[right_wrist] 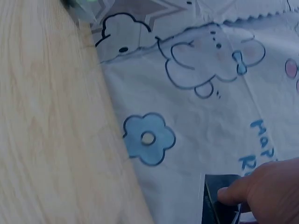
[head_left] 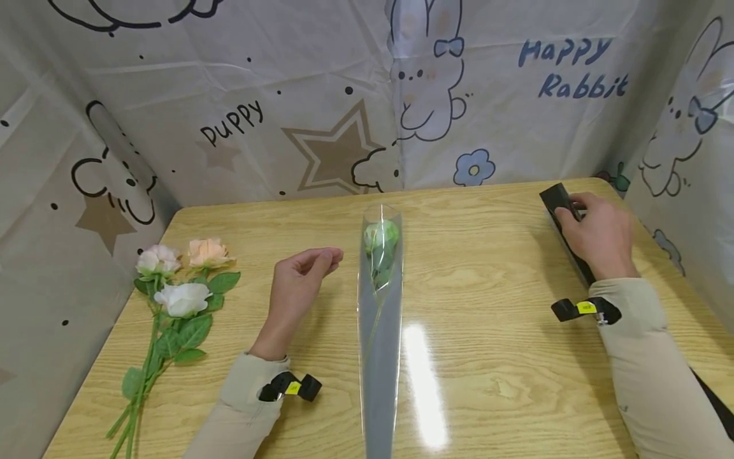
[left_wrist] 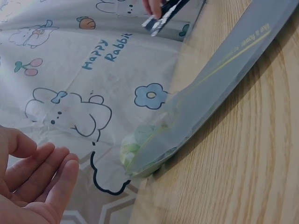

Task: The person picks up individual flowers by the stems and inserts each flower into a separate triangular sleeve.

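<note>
Partly behind right hand (head_left: pixel 603 236), black wrapper (head_left: pixel 555 198).

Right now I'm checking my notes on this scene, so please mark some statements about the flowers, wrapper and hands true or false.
1. The right hand holds a long dark item. True.
2. The left hand grips the wrapper. False: it holds nothing and is apart from the wrapper.
3. Three unwrapped flowers lie at the table's left side. True.
4. The greenish flower in the wrapper has its bloom toward the near edge. False: its bloom is toward the far edge.
</note>
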The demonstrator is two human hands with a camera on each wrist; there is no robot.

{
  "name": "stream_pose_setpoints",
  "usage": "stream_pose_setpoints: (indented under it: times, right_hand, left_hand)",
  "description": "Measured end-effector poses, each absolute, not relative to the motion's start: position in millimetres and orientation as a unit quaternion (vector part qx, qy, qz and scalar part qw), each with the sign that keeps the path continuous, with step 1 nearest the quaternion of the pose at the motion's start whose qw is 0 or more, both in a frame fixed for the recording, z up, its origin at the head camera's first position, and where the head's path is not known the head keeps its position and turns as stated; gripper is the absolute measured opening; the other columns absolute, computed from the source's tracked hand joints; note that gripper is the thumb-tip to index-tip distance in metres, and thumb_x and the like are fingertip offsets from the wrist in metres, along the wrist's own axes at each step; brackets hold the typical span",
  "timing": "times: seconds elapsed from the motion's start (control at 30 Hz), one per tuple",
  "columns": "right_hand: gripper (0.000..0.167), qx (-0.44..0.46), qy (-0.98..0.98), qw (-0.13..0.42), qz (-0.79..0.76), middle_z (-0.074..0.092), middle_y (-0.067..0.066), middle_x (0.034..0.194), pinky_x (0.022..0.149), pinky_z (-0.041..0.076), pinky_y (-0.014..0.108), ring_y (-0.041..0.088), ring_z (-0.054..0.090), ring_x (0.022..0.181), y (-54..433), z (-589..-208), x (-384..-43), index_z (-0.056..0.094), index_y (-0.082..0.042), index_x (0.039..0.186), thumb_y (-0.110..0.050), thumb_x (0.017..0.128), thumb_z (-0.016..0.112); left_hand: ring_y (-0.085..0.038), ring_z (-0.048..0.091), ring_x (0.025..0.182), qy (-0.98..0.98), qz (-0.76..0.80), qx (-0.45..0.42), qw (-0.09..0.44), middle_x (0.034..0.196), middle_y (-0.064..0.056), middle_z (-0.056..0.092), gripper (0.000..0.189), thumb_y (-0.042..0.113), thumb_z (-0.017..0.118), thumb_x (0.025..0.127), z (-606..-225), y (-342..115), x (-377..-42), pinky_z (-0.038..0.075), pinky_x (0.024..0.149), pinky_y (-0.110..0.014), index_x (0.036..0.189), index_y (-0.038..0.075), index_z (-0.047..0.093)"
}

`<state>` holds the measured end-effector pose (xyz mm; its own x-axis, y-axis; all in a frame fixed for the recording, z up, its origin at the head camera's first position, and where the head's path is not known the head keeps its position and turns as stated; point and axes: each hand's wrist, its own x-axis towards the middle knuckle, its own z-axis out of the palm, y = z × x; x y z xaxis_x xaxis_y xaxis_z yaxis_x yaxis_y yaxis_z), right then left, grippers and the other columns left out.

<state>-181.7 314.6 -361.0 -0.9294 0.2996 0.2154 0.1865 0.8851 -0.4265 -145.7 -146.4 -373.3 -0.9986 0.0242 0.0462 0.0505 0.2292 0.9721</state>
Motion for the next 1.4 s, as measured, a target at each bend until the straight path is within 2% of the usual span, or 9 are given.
stream_pose_setpoints:
  times: [0.27, 0.5, 0.6, 0.7, 0.97, 1.03, 1.2, 1.4]
  right_hand:
    - [0.043, -0.025, -0.957, 0.190, 0.218, 0.066, 0.032, 0.129, 0.087, 0.045, 0.061, 0.050, 0.062, 0.113, 276.9, -345.3, -171.9, 0.063, -0.001, 0.138, -0.028, 0.104, 0.060]
    - [0.039, 0.075, -0.950, 0.209, 0.219, 0.069, 0.029, 0.124, 0.085, 0.053, 0.062, 0.047, 0.068, 0.108, 241.3, -342.3, -162.2, 0.067, -0.003, 0.134, -0.023, 0.101, 0.068]
    - [0.037, 0.120, -0.943, 0.225, 0.215, 0.072, 0.026, 0.120, 0.086, 0.055, 0.061, 0.044, 0.069, 0.106, 226.9, -344.3, -158.4, 0.068, -0.003, 0.131, -0.021, 0.099, 0.071]
    - [0.035, 0.178, -0.932, 0.238, 0.208, 0.074, 0.022, 0.115, 0.085, 0.058, 0.058, 0.041, 0.070, 0.103, 214.9, -348.0, -156.2, 0.070, -0.004, 0.129, -0.017, 0.097, 0.074]
    - [0.038, 0.296, -0.909, 0.220, 0.193, 0.078, 0.011, 0.105, 0.079, 0.062, 0.047, 0.028, 0.072, 0.095, 188.7, -358.4, -148.6, 0.073, -0.009, 0.127, -0.017, 0.091, 0.080]
    - [0.037, 0.313, -0.904, 0.216, 0.193, 0.078, 0.010, 0.106, 0.080, 0.063, 0.045, 0.026, 0.071, 0.096, 183.0, -361.1, -146.2, 0.074, -0.011, 0.127, -0.018, 0.091, 0.081]
    - [0.036, 0.350, -0.891, 0.212, 0.198, 0.077, 0.006, 0.104, 0.080, 0.063, 0.039, 0.022, 0.070, 0.096, 171.7, -367.7, -139.9, 0.075, -0.012, 0.124, -0.020, 0.089, 0.082]
    - [0.036, 0.378, -0.888, 0.182, 0.189, 0.075, 0.003, 0.103, 0.079, 0.060, 0.036, 0.018, 0.068, 0.096, 156.4, -371.4, -128.8, 0.075, -0.012, 0.123, -0.026, 0.091, 0.081]
  left_hand:
    - [-0.001, 0.074, 0.099, -0.780, -0.626, -0.022, 0.004, 0.122, -0.016, 0.076, 0.028, 0.026, 0.063, 0.105, -372.7, -144.9, -145.3, 0.060, 0.097, -0.024, 0.118, 0.005, 0.076]
    - [-0.028, 0.074, 0.114, -0.784, -0.620, -0.026, -0.004, 0.122, -0.015, 0.076, 0.025, 0.021, 0.062, 0.105, -372.5, -142.8, -143.8, 0.061, 0.096, -0.024, 0.118, 0.005, 0.076]
    - [-0.033, 0.072, 0.118, -0.787, -0.616, -0.031, -0.014, 0.122, -0.014, 0.076, 0.025, 0.020, 0.061, 0.105, -374.1, -142.0, -143.3, 0.061, 0.097, -0.023, 0.118, 0.005, 0.076]
    - [-0.034, 0.071, 0.119, -0.790, -0.612, -0.031, -0.023, 0.122, -0.013, 0.076, 0.024, 0.021, 0.062, 0.105, -375.5, -140.5, -142.2, 0.060, 0.098, -0.025, 0.118, 0.007, 0.076]
    - [-0.027, 0.074, 0.116, -0.791, -0.604, -0.044, -0.084, 0.122, -0.011, 0.077, 0.029, 0.028, 0.063, 0.104, -379.3, -126.1, -137.4, 0.055, 0.111, -0.043, 0.120, 0.007, 0.075]
    - [-0.026, 0.074, 0.114, -0.794, -0.599, -0.052, -0.091, 0.121, -0.010, 0.077, 0.029, 0.029, 0.064, 0.104, -379.9, -121.2, -135.2, 0.056, 0.109, -0.043, 0.119, 0.008, 0.076]
    - [-0.023, 0.075, 0.109, -0.805, -0.580, -0.084, -0.092, 0.115, -0.009, 0.079, 0.027, 0.030, 0.064, 0.103, -385.3, -111.8, -131.2, 0.060, 0.096, -0.032, 0.114, 0.010, 0.078]
    - [-0.027, 0.076, 0.110, -0.778, -0.606, -0.109, -0.124, 0.118, -0.016, 0.078, 0.034, 0.030, 0.058, 0.107, -392.2, -103.2, -128.8, 0.062, 0.099, -0.036, 0.117, 0.003, 0.076]
